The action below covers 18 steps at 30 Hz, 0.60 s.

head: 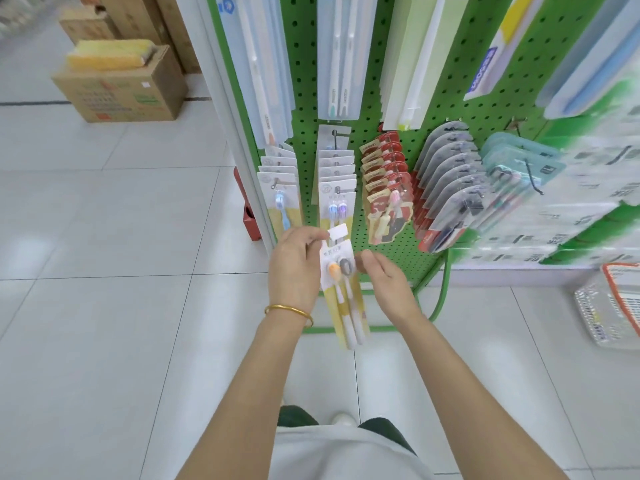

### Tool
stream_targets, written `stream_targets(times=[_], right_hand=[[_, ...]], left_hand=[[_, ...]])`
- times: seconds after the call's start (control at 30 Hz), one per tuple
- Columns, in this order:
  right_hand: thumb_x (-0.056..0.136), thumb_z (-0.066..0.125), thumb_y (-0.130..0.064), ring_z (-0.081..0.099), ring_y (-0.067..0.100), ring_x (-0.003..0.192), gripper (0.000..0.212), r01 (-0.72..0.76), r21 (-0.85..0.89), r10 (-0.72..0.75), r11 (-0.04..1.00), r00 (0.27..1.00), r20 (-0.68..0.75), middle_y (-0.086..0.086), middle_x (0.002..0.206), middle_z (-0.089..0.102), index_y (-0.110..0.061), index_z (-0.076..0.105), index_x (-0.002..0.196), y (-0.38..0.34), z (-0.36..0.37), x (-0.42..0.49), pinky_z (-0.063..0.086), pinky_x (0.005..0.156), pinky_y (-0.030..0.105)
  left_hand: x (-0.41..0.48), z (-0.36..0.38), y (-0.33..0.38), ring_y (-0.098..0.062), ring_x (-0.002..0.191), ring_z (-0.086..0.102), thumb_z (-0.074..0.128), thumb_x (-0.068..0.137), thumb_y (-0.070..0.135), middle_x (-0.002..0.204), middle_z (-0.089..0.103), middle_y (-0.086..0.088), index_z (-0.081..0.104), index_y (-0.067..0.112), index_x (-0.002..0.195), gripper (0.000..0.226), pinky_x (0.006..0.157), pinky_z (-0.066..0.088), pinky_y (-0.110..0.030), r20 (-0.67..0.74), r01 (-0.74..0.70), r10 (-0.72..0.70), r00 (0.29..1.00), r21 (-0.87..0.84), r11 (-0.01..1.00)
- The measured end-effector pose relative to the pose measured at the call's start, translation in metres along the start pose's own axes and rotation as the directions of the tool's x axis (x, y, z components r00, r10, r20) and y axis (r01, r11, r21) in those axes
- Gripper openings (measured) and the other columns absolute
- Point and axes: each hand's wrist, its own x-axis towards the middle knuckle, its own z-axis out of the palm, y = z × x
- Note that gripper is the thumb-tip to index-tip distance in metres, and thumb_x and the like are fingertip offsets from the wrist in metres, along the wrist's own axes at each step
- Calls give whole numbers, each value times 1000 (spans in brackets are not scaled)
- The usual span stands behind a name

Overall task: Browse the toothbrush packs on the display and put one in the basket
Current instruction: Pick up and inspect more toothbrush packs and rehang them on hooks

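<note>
A toothbrush pack (346, 299) with a yellow-and-white card and two brushes, one orange-headed and one grey-headed, hangs upright in front of the green pegboard display (304, 109). My left hand (294, 268) pinches the pack's top edge. My right hand (384, 282) is at the pack's right edge near the brush heads; whether it grips the pack is unclear. The basket (613, 306), white mesh with an orange rim, sits on the floor at the far right.
Rows of other toothbrush packs (388, 188) hang on pegs across the display. The stand's green tube foot (436, 299) curves along the floor behind my hands. A cardboard box (121, 88) stands on the white tiled floor at the back left.
</note>
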Motion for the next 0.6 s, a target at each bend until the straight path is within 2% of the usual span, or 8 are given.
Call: stream_targets(times=[0.07, 0.13, 0.23, 0.3, 0.33, 0.43, 0.5, 0.6], right_hand=[[100, 43, -27, 56, 2, 86, 22, -29, 88, 25, 996, 999, 47, -16, 88, 60, -29, 62, 89, -3, -9, -5, 40, 80, 21], [97, 51, -19, 55, 5, 77, 20, -19, 173, 14, 985, 1000, 27, -12, 80, 62, -25, 66, 85, -3, -18, -7, 41, 74, 23], [94, 56, -15, 52, 8, 67, 19, 34, 284, -10, 958, 996, -86, -10, 68, 60, -16, 68, 79, -10, -22, -9, 40, 68, 25], [93, 57, -12, 48, 7, 65, 21, 72, 339, -9, 938, 983, -185, -8, 65, 55, -15, 64, 74, -18, -20, -8, 40, 66, 21], [93, 56, -10, 46, 6, 64, 22, 83, 366, 0, 927, 975, -221, -8, 64, 53, -15, 63, 72, -23, -19, -9, 40, 64, 18], [93, 56, -7, 50, 6, 67, 23, 55, 515, 97, 855, 960, -264, -10, 64, 59, -16, 64, 73, -30, -21, -11, 43, 69, 20], [92, 58, -8, 55, 13, 79, 23, 39, 583, 159, 812, 945, -285, -5, 73, 64, -17, 66, 74, -32, -27, -11, 47, 81, 30], [91, 60, -10, 59, 25, 94, 23, 47, 644, 213, 764, 923, -320, 9, 94, 66, -20, 70, 72, -37, -40, -9, 45, 96, 42]], left_hand=[[7, 3, 5, 2, 75, 53, 54, 88, -1, 92, 61, 7, 64, 17, 92, 21, 72, 38, -2, -5, 49, -50, 999, -135, 990], [13, 8, 13, -1, 73, 54, 53, 88, -3, 90, 59, 11, 58, 18, 96, 22, 71, 42, -9, -5, 63, -67, 998, -260, 964], [14, 21, 26, -11, 95, 53, 45, 93, 1, 114, 55, 4, 50, 16, 120, 31, 87, 42, -19, 18, 18, -13, 1000, -297, 955], [8, 32, 36, -1, 120, 38, 37, 99, 8, 138, 41, 1, 37, 13, 137, 39, 103, 27, -7, 67, -25, 45, 997, -278, 960], [4, 38, 39, 9, 124, 27, 35, 100, 11, 146, 33, 1, 28, 12, 143, 44, 103, 18, 0, 90, -45, 72, 993, -270, 962], [-3, 48, 41, 33, 112, 10, 34, 101, 23, 150, 21, 8, 8, 18, 150, 56, 93, 15, 6, 206, -106, 153, 967, -224, 969], [-8, 52, 38, 26, 116, 14, 35, 100, 32, 153, 19, 5, 1, 24, 150, 61, 98, 25, -9, 307, -151, 195, 932, -163, 975], [-23, 53, 32, -3, 133, 28, 37, 99, 35, 156, 15, 3, -10, 35, 146, 67, 102, 38, -33, 457, -229, 230, 859, -59, 972]])
